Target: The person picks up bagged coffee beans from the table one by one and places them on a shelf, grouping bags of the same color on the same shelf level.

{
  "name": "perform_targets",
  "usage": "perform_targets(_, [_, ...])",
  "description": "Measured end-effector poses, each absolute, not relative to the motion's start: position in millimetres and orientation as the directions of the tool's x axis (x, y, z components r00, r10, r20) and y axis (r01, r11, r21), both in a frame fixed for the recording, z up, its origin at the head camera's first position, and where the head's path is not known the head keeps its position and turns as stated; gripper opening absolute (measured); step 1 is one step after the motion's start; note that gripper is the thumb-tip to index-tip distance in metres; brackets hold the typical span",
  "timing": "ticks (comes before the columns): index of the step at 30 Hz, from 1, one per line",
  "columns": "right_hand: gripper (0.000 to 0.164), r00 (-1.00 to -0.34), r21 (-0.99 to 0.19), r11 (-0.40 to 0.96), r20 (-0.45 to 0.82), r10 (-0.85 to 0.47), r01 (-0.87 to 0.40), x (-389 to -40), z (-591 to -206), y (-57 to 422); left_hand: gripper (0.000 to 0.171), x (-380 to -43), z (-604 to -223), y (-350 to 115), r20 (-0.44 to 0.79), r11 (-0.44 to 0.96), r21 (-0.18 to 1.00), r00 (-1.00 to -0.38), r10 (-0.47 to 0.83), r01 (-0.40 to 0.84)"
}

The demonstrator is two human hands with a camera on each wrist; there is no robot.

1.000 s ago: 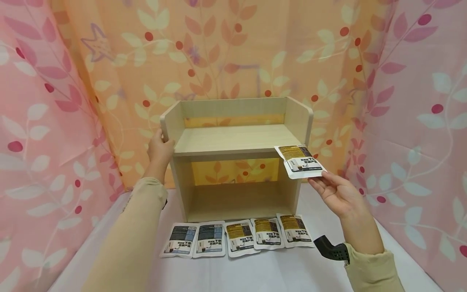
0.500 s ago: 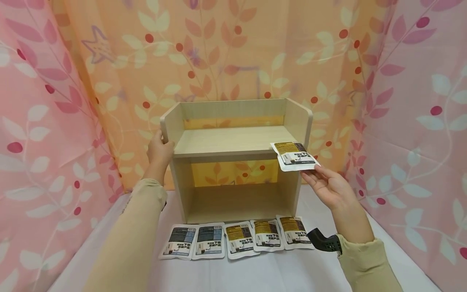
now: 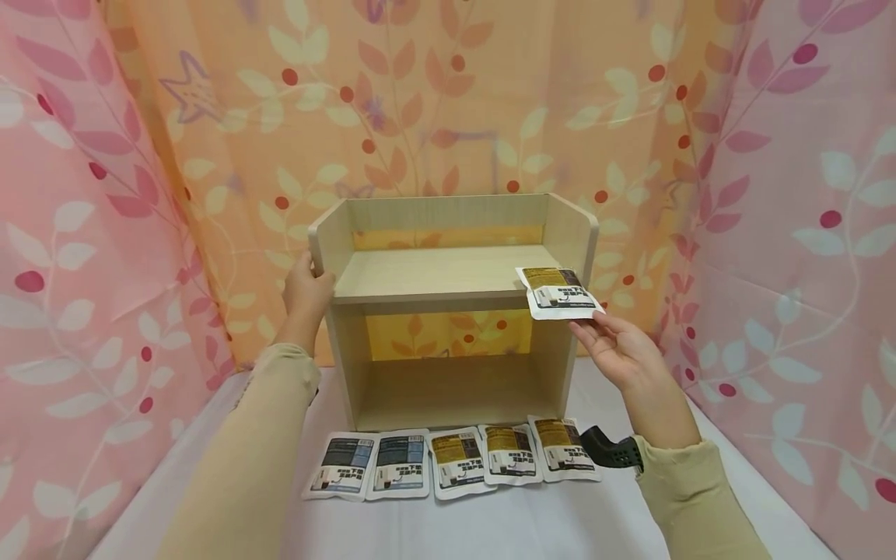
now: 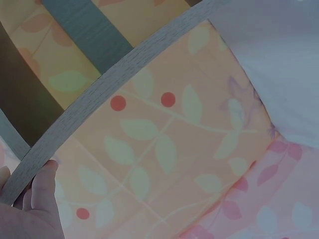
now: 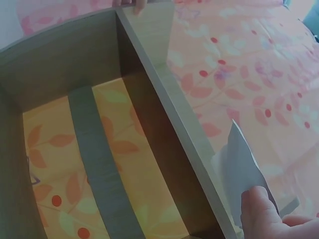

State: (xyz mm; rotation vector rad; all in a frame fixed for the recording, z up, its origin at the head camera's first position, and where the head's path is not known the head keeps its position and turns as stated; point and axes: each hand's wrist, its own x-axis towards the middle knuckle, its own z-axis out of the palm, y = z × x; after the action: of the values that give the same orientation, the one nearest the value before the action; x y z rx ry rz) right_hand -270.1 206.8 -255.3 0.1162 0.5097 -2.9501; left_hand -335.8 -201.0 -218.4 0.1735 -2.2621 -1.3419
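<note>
A small wooden shelf unit (image 3: 448,295) with two levels stands in the middle of the head view. My left hand (image 3: 306,294) grips the edge of its left side panel; in the left wrist view, fingers (image 4: 44,186) and thumb lie on either side of that panel edge. My right hand (image 3: 626,350) pinches a white pouch with a gold and brown label (image 3: 560,293) by its near corner. The pouch is held nearly flat at the right front edge of the upper shelf. In the right wrist view only the plain underside of the pouch (image 5: 241,174) shows.
On the white cloth (image 3: 490,529) before the unit lies a row of pouches: two with dark blue labels (image 3: 400,465) at left, three with gold labels (image 3: 458,463) at right. Patterned curtains (image 3: 434,93) enclose the back and sides.
My right hand has carried the gold-labelled pouch leftward and slightly up, over the front edge of the upper shelf. My left hand keeps its grip on the side panel.
</note>
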Motion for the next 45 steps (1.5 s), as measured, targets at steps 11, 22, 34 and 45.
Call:
perform_targets(11, [0.065,-0.987,-0.324,-0.933,-0.094,-0.131,0.154,-281,-246,199,0.044,-337,-220,-201,0.353,0.5,0.854,-0.867,-0.351,0.146])
perform_targets(22, [0.064,-0.985,-0.268,-0.95,-0.105,-0.136,0.159,-290,-236,194,0.046,-337,-223,-204,0.336,0.501,0.856,-0.875,-0.349,0.129])
perform_targets(34, [0.063,-0.986,-0.264,-0.952,-0.102,-0.132,0.155,-296,-230,190,0.043,-338,-222,-204,0.349,0.514,0.847,-0.871,-0.345,0.136])
perform_targets(45, [0.066,-0.984,-0.275,-0.945,-0.06,-0.165,0.175,-299,-225,190,0.043,-336,-220,-200,0.355,0.516,0.845,-0.869,-0.344,0.141])
